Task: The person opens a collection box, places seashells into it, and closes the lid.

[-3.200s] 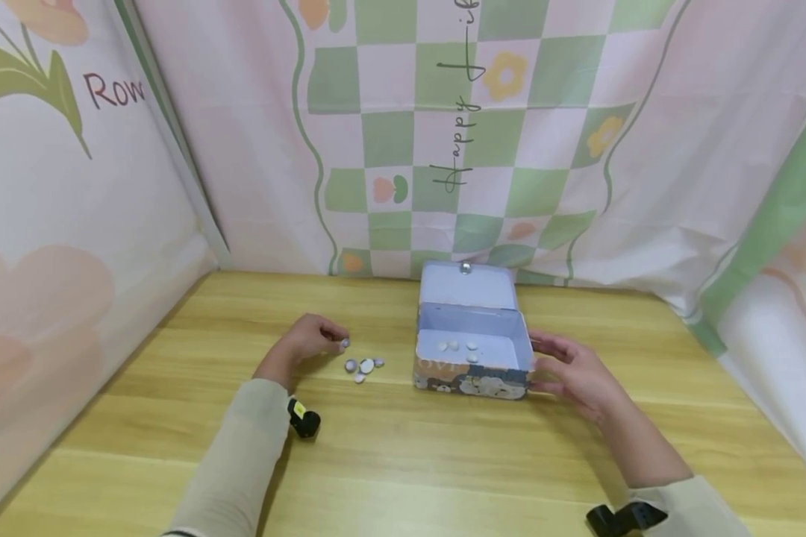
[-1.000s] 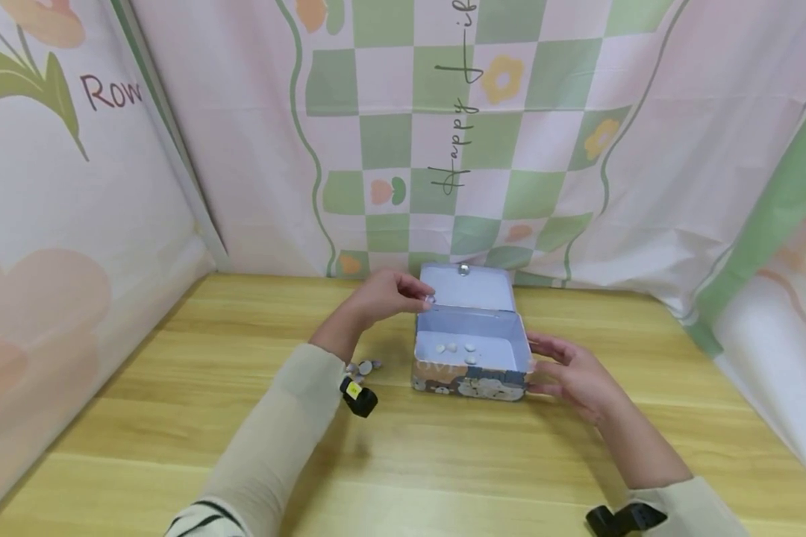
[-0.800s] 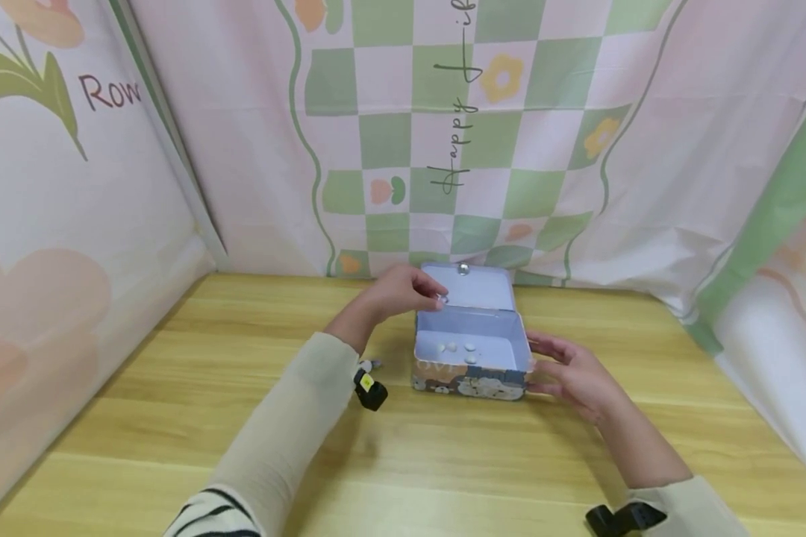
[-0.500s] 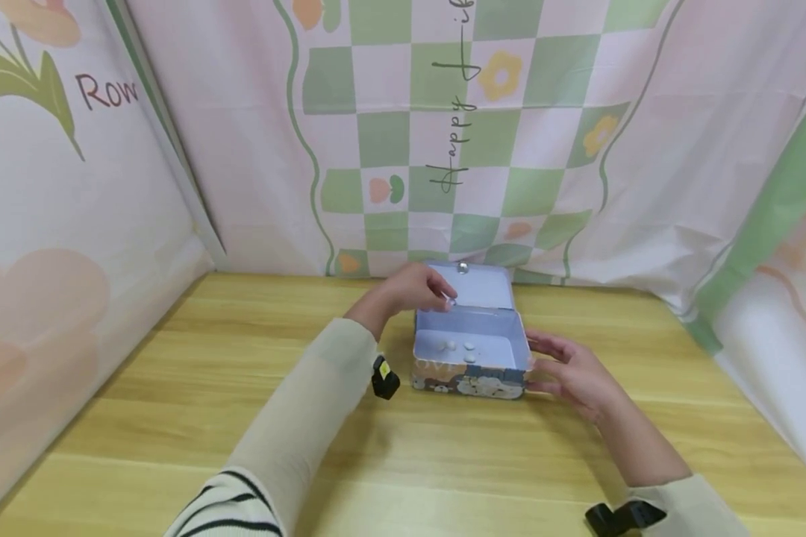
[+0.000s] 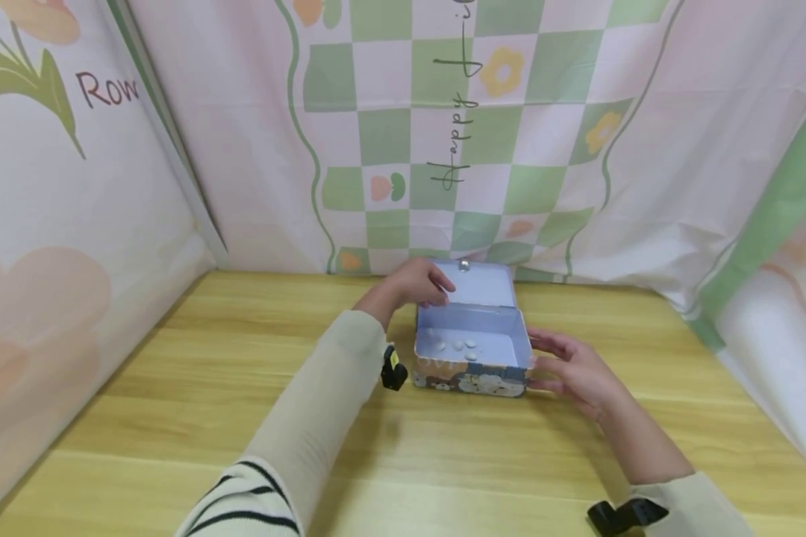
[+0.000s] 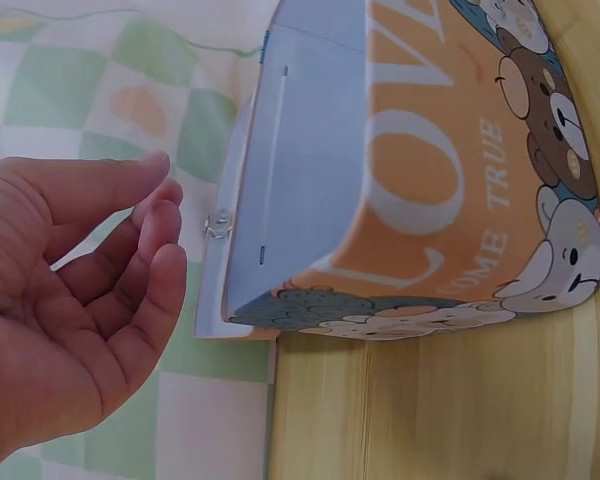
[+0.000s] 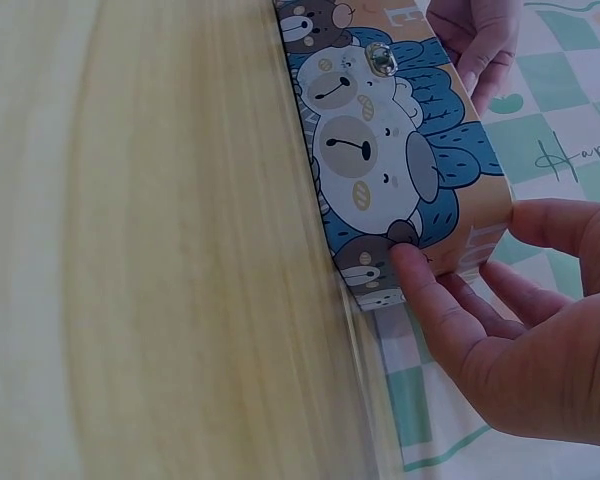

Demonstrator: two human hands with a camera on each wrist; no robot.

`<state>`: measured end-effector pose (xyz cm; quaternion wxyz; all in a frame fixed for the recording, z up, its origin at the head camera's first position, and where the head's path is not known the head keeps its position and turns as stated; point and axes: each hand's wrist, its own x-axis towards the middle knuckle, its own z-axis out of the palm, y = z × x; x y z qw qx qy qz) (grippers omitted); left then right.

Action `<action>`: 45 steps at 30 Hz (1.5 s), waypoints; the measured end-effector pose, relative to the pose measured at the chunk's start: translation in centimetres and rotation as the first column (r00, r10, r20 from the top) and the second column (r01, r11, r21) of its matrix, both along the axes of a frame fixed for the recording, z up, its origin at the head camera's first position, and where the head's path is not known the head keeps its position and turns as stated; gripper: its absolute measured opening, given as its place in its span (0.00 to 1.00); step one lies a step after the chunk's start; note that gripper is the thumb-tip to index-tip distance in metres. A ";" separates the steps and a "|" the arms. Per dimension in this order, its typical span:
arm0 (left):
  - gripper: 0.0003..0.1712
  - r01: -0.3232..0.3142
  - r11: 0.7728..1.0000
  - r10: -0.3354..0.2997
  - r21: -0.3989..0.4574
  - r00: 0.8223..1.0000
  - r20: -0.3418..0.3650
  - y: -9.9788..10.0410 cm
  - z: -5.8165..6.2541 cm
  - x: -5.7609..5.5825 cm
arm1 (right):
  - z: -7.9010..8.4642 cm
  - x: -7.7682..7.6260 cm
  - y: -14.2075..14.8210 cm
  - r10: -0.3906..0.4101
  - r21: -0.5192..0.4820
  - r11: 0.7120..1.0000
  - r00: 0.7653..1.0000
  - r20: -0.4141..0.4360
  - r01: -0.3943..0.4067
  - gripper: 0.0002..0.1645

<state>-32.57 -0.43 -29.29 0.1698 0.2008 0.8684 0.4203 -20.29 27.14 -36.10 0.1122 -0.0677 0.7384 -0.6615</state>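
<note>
My left grip empty, narrow finger gap, near pale-blue flat lid, tipped back, probably for access | my right grip holds bear-print rectangular metal-looking box on yellow wood-grain tabletop, likely steadying it | small rounded white pieces inside

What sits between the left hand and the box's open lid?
Nothing: in the left wrist view, a narrow bare gap shows between the left hand and the lid, with checked cloth behind.

Wood-grain tabletop, green-checked curtain behind, flower-printed white cloth at left
</note>
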 end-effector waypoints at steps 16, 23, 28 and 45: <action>0.10 -0.049 0.975 0.054 0.215 0.998 -0.017 -3.5 -0.5 2.2 | 0.0 0.0 0.0 -0.002 0.009 1.000 1.000 -0.004 0.002 0.38; 0.12 -0.068 0.960 0.076 0.270 0.997 -0.022 -5.8 -1.3 3.3 | -0.1 -0.1 0.0 0.003 0.003 1.000 1.000 -0.010 -0.003 0.38; 0.10 -0.094 0.959 0.106 0.268 0.994 -0.030 -7.3 -2.0 4.0 | -0.1 -0.1 -0.1 0.003 -0.002 1.000 1.000 -0.009 -0.003 0.38; 0.15 -0.159 0.955 0.154 0.249 0.987 0.039 -11.6 -6.0 5.6 | -0.1 0.1 -0.1 -0.008 0.024 1.000 1.000 -0.003 0.008 0.38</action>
